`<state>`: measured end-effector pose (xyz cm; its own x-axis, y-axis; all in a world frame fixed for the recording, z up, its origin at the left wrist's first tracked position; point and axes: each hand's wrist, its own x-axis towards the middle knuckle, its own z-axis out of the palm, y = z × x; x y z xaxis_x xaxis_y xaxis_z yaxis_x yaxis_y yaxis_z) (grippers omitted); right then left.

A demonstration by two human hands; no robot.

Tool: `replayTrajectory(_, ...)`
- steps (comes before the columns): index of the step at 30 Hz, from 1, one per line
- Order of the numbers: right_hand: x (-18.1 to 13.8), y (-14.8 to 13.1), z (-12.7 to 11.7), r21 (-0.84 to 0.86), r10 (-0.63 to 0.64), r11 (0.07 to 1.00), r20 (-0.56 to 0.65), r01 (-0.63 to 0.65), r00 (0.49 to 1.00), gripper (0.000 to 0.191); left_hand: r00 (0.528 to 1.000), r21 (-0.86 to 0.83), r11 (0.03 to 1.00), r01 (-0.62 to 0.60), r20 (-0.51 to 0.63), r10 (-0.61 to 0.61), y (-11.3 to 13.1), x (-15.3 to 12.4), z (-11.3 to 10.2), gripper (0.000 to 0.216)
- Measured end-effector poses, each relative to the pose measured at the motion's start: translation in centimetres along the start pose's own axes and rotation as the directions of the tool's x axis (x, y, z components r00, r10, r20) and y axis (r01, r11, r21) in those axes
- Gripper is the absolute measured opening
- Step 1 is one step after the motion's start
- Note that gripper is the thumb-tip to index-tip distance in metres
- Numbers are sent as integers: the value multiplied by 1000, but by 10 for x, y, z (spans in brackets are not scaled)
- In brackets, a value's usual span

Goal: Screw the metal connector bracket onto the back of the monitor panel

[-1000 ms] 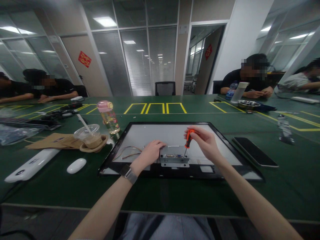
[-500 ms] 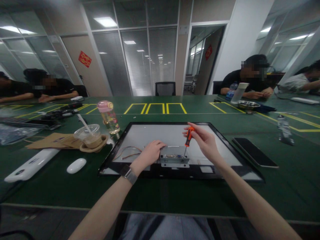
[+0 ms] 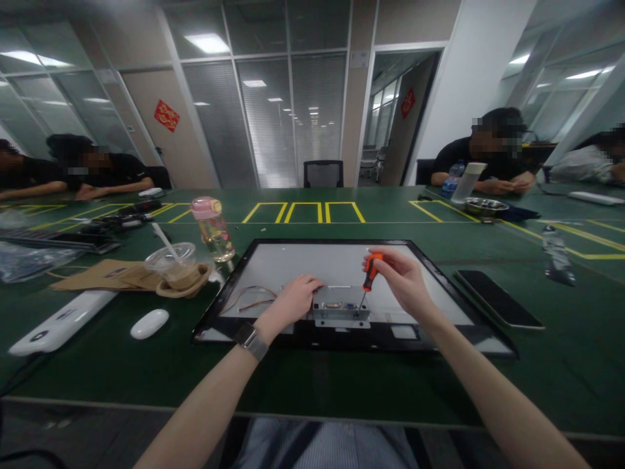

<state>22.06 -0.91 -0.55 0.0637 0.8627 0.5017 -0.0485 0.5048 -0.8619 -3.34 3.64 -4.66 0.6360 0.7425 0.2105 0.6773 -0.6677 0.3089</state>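
My right hand (image 3: pixel 403 280) grips the orange-and-black handle of a screwdriver (image 3: pixel 373 270). The tool leans slightly, and its thin shaft runs down to the right part of a metal bracket (image 3: pixel 342 323) with connector ports on it. My left hand (image 3: pixel 295 298), with a watch on its wrist, is closed over the left end of that bracket and holds it; some of its fingertips are hidden. Beneath both hands a flat display panel (image 3: pixel 293 257) with a black frame lies on the green table. Thin wires (image 3: pixel 256 301) lie on the panel left of the bracket.
Left of the panel are a pink-lidded bottle (image 3: pixel 215 231), a plastic cup (image 3: pixel 176 264), a white mouse (image 3: pixel 150 324) and a white power strip (image 3: pixel 61 322). A phone (image 3: pixel 497 298) lies to the right. Other people sit across the table, near a metal bowl (image 3: pixel 486 207).
My right hand has dipped a little, and its fingers have shifted around the screwdriver handle, which leans slightly more to the right. My left hand and the bracket have stayed put.
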Motion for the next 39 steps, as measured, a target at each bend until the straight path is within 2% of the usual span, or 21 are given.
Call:
replayTrajectory(4, 2, -1, -3, -92, -49, 995, -57, 44, 997, 16, 1000, -11, 1000, 4, 0, -4, 0, -1, 0, 43)
replayTrajectory(6, 3, -2, -2, -76, -77, 994, -40, 74, 996, 15, 1000, -7, 1000, 7, 5, -7, 0, 0, 0, 43)
replayTrajectory(8, 2, -4, 0, -24, -83, 996, -3, 83, 997, 21, 1000, -2, 1000, 9, 11, -9, 1, 0, -1, 43)
replayTrajectory(12, -1, -6, 8, 145, 28, 989, 70, -38, 997, 29, 1000, 9, 1000, -3, 10, 3, 2, 1, -1, 44)
replayTrajectory(15, -1, -6, 9, 206, 123, 968, 95, -140, 988, 34, 1000, 23, 1000, -8, 10, 7, 1, 1, 0, 46)
replayTrajectory(20, 1, -3, 2, 209, 142, 965, 75, -155, 987, 28, 1000, 19, 1000, -5, 12, 5, 0, 1, 0, 45)
replayTrajectory(27, 1, -1, 2, 138, 45, 990, -21, -42, 999, 13, 1000, 14, 1000, -2, 7, 2, 3, 0, -2, 45)
replayTrajectory(32, -2, -6, 5, 134, 16, 991, 63, -24, 998, 24, 1000, 20, 1000, 8, 9, -9, 5, -1, -4, 44)
replayTrajectory(35, -1, -4, 3, 60, 14, 998, 56, -17, 998, 25, 1000, 21, 1000, 7, 11, -7, 5, -1, -4, 44)
replayTrajectory(39, 0, -1, 0, -126, -85, 989, -59, 77, 995, 18, 1000, 17, 1000, -1, 11, 1, 3, -1, -2, 44)
